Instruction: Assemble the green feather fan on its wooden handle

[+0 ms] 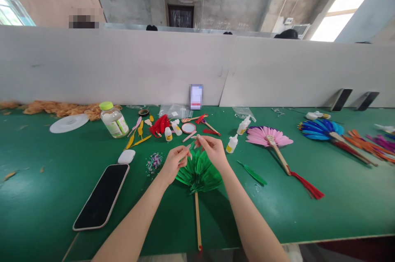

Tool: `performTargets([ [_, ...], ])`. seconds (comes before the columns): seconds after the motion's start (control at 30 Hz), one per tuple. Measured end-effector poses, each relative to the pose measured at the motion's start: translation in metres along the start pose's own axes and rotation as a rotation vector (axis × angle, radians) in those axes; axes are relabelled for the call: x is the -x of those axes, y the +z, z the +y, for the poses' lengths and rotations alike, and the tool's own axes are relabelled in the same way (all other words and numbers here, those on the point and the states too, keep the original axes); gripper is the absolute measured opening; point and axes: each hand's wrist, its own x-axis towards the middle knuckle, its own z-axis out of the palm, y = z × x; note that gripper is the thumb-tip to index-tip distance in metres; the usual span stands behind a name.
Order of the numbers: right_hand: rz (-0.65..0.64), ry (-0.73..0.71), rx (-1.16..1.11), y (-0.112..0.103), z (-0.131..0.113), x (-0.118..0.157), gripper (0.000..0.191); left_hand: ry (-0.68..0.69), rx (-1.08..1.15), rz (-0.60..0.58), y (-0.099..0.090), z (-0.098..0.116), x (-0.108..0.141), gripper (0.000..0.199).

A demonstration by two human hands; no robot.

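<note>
My left hand (175, 164) is closed in a pinch above the upper left of a green feather fan (199, 173). Between the fingertips a bit of green shows, which looks like a feather. Opposite it, my right hand (212, 150) is pinched too, its fingertips close to the left ones; a small pale thing shows there, too small to name. The fan lies on the table with its wooden handle (198, 221) pointing toward me. To the right of my right hand lies a loose green feather (253, 173). Two white glue bottles (232, 144) (244, 125) stand beyond it.
On the green table (308, 212) a phone (101, 198), a white case (126, 156) and a jar (114, 121) are at left. Sequins (154, 163) lie beside my left hand. Red feathers (159, 125) lie farther back. At right are a pink fan (270, 136) and a blue fan (322, 130).
</note>
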Motion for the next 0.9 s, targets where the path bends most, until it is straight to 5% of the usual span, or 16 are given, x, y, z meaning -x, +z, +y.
performTargets([
  [0.2, 0.036, -0.132, 0.119, 0.001, -0.005, 0.003, 0.030, 0.007, -0.048, 0.000, 0.002, 0.000, 0.001, 0.029],
  [0.43, 0.167, -0.313, 0.276, 0.004, -0.011, 0.010, 0.029, -0.044, 0.165, -0.076, 0.002, 0.002, 0.003, 0.026],
  [0.9, 0.435, -0.190, 0.017, -0.006, -0.014, 0.004, 0.030, -0.034, 0.321, -0.086, -0.001, 0.001, 0.004, 0.024],
])
